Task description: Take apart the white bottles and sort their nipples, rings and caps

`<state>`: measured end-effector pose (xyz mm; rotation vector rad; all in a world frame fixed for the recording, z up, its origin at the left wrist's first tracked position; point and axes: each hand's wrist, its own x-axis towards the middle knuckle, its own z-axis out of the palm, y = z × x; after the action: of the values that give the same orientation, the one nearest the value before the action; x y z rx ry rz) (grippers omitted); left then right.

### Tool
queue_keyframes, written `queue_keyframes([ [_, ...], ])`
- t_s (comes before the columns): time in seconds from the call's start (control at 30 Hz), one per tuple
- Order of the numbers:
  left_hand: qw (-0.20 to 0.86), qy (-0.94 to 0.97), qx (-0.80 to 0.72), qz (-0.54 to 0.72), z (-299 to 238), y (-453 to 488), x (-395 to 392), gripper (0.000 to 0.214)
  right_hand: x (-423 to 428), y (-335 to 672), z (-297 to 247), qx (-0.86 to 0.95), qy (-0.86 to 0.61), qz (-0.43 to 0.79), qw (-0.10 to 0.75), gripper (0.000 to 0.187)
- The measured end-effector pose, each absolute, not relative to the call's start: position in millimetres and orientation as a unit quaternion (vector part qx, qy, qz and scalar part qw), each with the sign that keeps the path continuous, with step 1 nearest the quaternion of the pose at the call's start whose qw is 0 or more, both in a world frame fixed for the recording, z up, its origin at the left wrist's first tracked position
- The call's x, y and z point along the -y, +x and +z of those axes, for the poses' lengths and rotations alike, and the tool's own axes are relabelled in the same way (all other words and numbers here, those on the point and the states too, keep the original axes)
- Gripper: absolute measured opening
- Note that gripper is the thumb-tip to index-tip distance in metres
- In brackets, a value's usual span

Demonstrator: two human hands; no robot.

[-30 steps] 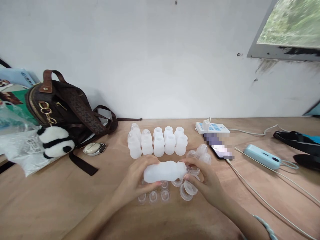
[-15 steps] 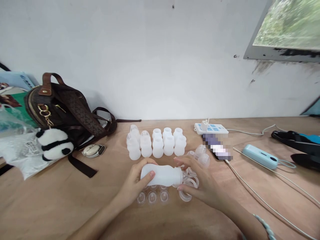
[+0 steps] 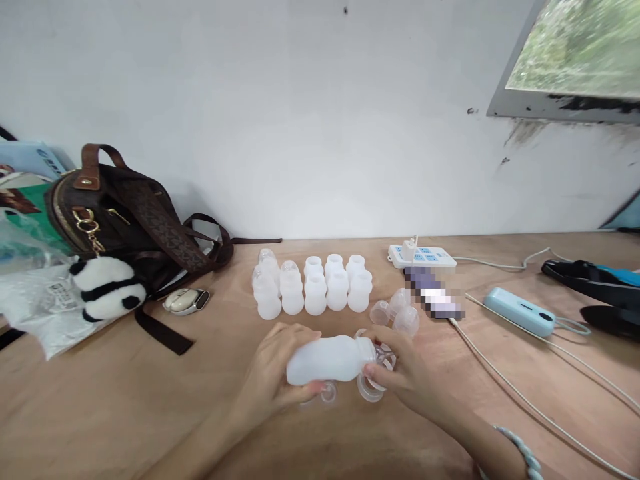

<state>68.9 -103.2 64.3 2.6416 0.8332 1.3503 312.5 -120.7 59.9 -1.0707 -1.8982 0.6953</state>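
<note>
My left hand (image 3: 273, 363) is wrapped round the base end of a frosted white baby bottle (image 3: 327, 361), which lies sideways in the air with its neck to the right. At the neck, my right hand (image 3: 410, 373) closes its thumb and fingers round the collar end, where a clear nipple (image 3: 385, 353) partly shows. Clear rings (image 3: 371, 391) lie under that hand. Below the bottle are clear nipples (image 3: 329, 392), mostly hidden by it and my left hand. Several open-necked bottles (image 3: 315, 295) stand behind, beside several with clear domed caps (image 3: 293, 293).
Loose clear domed caps (image 3: 406, 321) lie right of the bottles. Beyond them are a phone (image 3: 434, 293), a power strip (image 3: 440, 257), a blue power bank (image 3: 520, 313) and cables. At left sit a backpack (image 3: 120, 213), a panda plush (image 3: 107, 288) and a mouse (image 3: 183, 301).
The bottle has moved slightly right and toward me. My left hand has shifted its grip, and my right fingers have closed in on the neck end.
</note>
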Motion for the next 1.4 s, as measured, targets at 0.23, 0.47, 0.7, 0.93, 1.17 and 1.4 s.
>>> queue_keyframes([
  [0.23,-0.241,0.870,-0.172,0.393,61.1,65.8,98.5,0.027,113.9,308.7,50.2,0.665,-0.405,0.489,0.393,0.049],
  [0.47,-0.250,0.870,-0.168,0.390,60.3,62.9,96.7,0.026,116.1,307.3,52.5,0.666,-0.425,0.470,0.392,0.046],
  [0.7,-0.202,0.871,-0.277,0.352,67.0,57.6,89.0,0.027,121.0,306.2,57.2,0.704,-0.451,0.350,0.423,0.026],
  [0.93,-0.026,0.814,-0.433,0.386,64.1,52.0,79.6,0.027,115.1,316.5,66.3,0.721,-0.451,0.259,0.457,0.020],
  [1.17,0.012,0.810,-0.440,0.388,67.8,54.8,82.4,0.027,92.8,348.8,66.3,0.713,-0.599,-0.175,0.319,0.014],
  [1.4,-0.003,0.814,-0.432,0.387,69.0,53.9,83.8,0.026,87.8,365.8,65.8,0.698,-0.656,-0.224,0.179,0.009],
])
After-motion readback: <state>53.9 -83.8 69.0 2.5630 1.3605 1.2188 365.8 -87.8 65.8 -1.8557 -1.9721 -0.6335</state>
